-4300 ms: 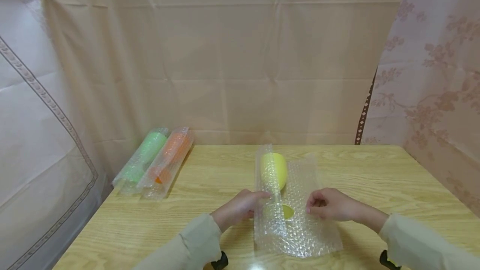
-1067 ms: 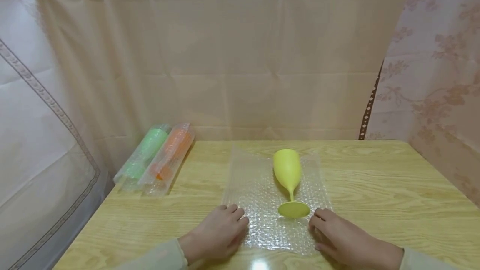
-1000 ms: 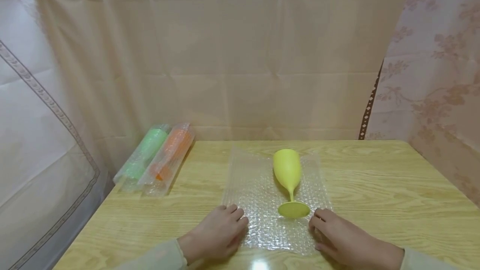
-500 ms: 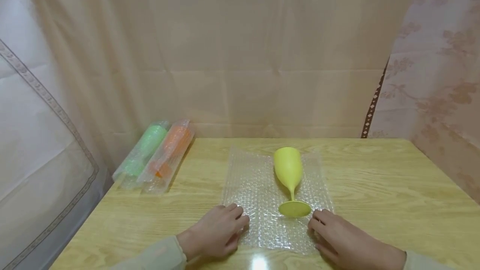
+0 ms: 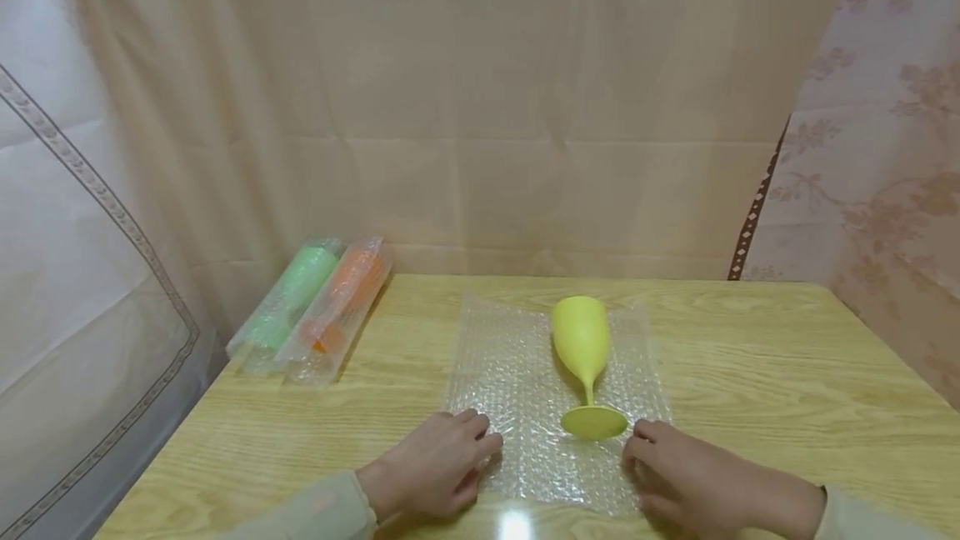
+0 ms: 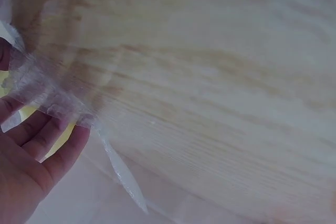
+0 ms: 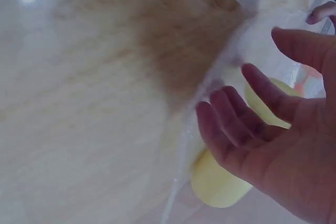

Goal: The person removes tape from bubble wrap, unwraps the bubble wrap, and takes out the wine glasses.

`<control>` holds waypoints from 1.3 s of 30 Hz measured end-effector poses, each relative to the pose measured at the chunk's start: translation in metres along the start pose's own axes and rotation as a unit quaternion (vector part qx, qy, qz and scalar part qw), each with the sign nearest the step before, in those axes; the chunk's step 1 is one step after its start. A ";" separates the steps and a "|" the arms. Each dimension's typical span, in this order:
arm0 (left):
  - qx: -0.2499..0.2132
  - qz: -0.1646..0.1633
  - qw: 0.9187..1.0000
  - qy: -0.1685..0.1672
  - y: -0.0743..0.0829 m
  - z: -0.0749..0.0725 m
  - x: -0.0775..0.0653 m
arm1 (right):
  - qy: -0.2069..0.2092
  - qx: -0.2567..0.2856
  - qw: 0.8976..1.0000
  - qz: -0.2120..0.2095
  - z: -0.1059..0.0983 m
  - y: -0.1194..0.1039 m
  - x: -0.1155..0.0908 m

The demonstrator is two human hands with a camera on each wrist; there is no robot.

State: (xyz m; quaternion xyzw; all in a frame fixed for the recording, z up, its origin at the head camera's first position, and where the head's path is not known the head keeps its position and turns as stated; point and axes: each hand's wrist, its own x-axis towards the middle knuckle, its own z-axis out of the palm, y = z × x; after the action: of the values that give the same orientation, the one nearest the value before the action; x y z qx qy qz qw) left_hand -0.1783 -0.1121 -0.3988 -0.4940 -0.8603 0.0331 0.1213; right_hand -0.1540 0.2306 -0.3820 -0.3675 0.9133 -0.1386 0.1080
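A yellow goblet [image 5: 581,338] lies on its side on a flat sheet of clear bubble wrap [image 5: 502,382], its round foot towards me. My left hand [image 5: 431,465] rests at the sheet's near left edge, fingers loosely bent. In the left wrist view its fingertips [image 6: 79,129] meet the wrap edge, partly hidden. My right hand [image 5: 697,473] is at the near right edge, close to the goblet's foot. The right wrist view shows that hand's fingers [image 7: 210,124] relaxed and spread beside the wrap, with yellow parts of the goblet [image 7: 218,184] behind.
Two bubble-wrapped bundles, a green one [image 5: 300,290] and an orange one [image 5: 341,298], lie side by side at the wooden table's [image 5: 765,365] back left corner. A beige curtain [image 5: 480,107] hangs behind the table, with patterned cloths at both sides.
About four seconds ago the wrap's left part was folded over the goblet; now it lies flat and the goblet is uncovered. Over the last second, both hands stay nearly still; the view shifts slightly.
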 end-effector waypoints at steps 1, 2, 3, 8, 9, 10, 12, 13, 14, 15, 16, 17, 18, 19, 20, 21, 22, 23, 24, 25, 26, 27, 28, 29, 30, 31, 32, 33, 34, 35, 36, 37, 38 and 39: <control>0.002 0.001 1.000 0.001 0.000 0.000 0.000 | -0.004 0.004 1.000 -0.004 -0.002 0.000 0.000; 0.002 0.002 1.000 0.002 0.000 0.001 0.000 | -0.001 -0.001 1.000 -0.015 -0.003 0.000 0.000; 0.002 0.003 1.000 0.003 0.000 0.001 0.001 | 0.004 -0.009 1.000 -0.029 -0.005 0.001 0.001; 0.003 0.006 1.000 0.006 -0.001 0.003 0.001 | -0.006 -0.015 0.998 -0.055 -0.018 0.004 0.006; 0.002 0.005 1.000 0.005 -0.002 0.003 0.001 | -0.017 -0.004 0.999 -0.046 -0.023 0.005 0.008; 0.002 0.005 1.000 0.003 -0.001 0.002 0.002 | -0.025 0.004 0.999 -0.036 -0.028 0.005 0.009; -0.001 0.003 1.000 0.001 -0.001 0.000 0.002 | -0.022 0.008 0.999 -0.029 -0.039 0.006 0.011; -0.004 0.002 1.000 -0.002 -0.001 -0.001 0.003 | -0.021 0.015 1.000 -0.018 -0.044 0.007 0.012; -0.007 0.002 1.000 -0.003 -0.001 -0.002 0.004 | -0.016 0.015 1.000 -0.013 -0.049 0.007 0.014; -0.009 0.002 1.000 -0.005 -0.001 -0.003 0.005 | -0.005 0.007 1.000 -0.018 -0.053 0.008 0.016; -0.013 0.003 1.000 -0.006 -0.002 -0.004 0.005 | 0.006 -0.001 1.000 -0.021 -0.057 0.009 0.019; -0.016 0.003 1.000 -0.007 -0.002 -0.005 0.006 | 0.014 -0.006 1.000 -0.021 -0.061 0.010 0.021; -0.018 0.003 1.000 -0.008 -0.002 -0.006 0.007 | 0.018 -0.009 1.000 -0.018 -0.065 0.010 0.023; -0.019 0.003 1.000 -0.008 -0.002 -0.006 0.007 | 0.021 -0.012 1.000 -0.014 -0.068 0.011 0.026; -0.020 0.003 1.000 -0.009 -0.002 -0.007 0.008 | 0.021 -0.016 1.000 -0.009 -0.072 0.011 0.028; -0.021 0.002 1.000 -0.009 -0.002 -0.007 0.008 | 0.022 -0.020 1.000 -0.004 -0.075 0.011 0.030; -0.022 0.002 1.000 -0.011 -0.002 -0.007 0.008 | 0.021 -0.024 0.999 0.004 -0.077 0.012 0.032; -0.022 0.002 1.000 -0.012 -0.001 -0.007 0.008 | 0.020 -0.027 0.999 0.011 -0.080 0.012 0.035; -0.021 0.000 1.000 -0.014 -0.001 -0.007 0.009 | 0.016 -0.030 0.999 0.020 -0.082 0.012 0.037; -0.020 0.001 1.000 -0.017 -0.001 -0.008 0.009 | 0.015 -0.033 0.999 0.028 -0.084 0.012 0.038; -0.019 0.001 1.000 -0.022 -0.002 -0.008 0.010 | 0.013 -0.037 0.999 0.032 -0.086 0.013 0.040; -0.017 0.002 0.999 -0.027 -0.002 -0.008 0.010 | 0.011 -0.040 0.998 0.039 -0.088 0.014 0.042; -0.016 0.001 0.999 -0.033 -0.003 -0.009 0.011 | 0.008 -0.041 0.998 0.047 -0.091 0.014 0.045; -0.015 0.002 0.999 -0.039 -0.003 -0.009 0.012 | 0.004 -0.043 0.998 0.054 -0.093 0.014 0.048; -0.014 0.002 0.999 -0.045 -0.004 -0.009 0.012 | 0.001 -0.043 0.997 0.060 -0.096 0.015 0.051; -0.015 0.002 0.999 -0.049 -0.005 -0.009 0.013 | -0.001 -0.042 0.997 0.062 -0.099 0.016 0.055; -0.014 0.002 0.998 -0.054 -0.006 -0.009 0.013 | -0.004 -0.040 0.997 0.066 -0.102 0.017 0.059; -0.014 0.002 0.998 -0.056 -0.006 -0.008 0.013 | -0.009 -0.036 0.996 0.076 -0.105 0.018 0.063; -0.013 0.003 0.998 -0.057 -0.007 -0.008 0.013 | -0.013 -0.033 0.996 0.084 -0.108 0.019 0.067; -0.013 0.005 0.998 -0.057 -0.007 -0.008 0.013 | -0.017 -0.027 0.995 0.092 -0.111 0.021 0.071; -0.014 0.005 0.998 -0.056 -0.007 -0.007 0.013 | -0.020 -0.022 0.995 0.100 -0.114 0.022 0.075; -0.014 0.008 0.998 -0.053 -0.007 -0.007 0.013 | -0.023 -0.018 0.994 0.108 -0.116 0.024 0.078; -0.014 0.010 0.999 -0.050 -0.007 -0.007 0.013 | -0.026 -0.013 0.992 0.120 -0.118 0.025 0.081; -0.016 0.012 0.999 -0.048 -0.007 -0.007 0.014 | -0.027 -0.007 0.991 0.129 -0.120 0.026 0.084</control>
State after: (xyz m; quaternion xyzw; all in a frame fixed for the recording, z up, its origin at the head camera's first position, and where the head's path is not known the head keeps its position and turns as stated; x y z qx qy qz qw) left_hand -0.1894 -0.1046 -0.3887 -0.5043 -0.8594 0.0446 0.0721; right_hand -0.2656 0.2109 -0.2857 -0.2511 0.9507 -0.1075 0.1470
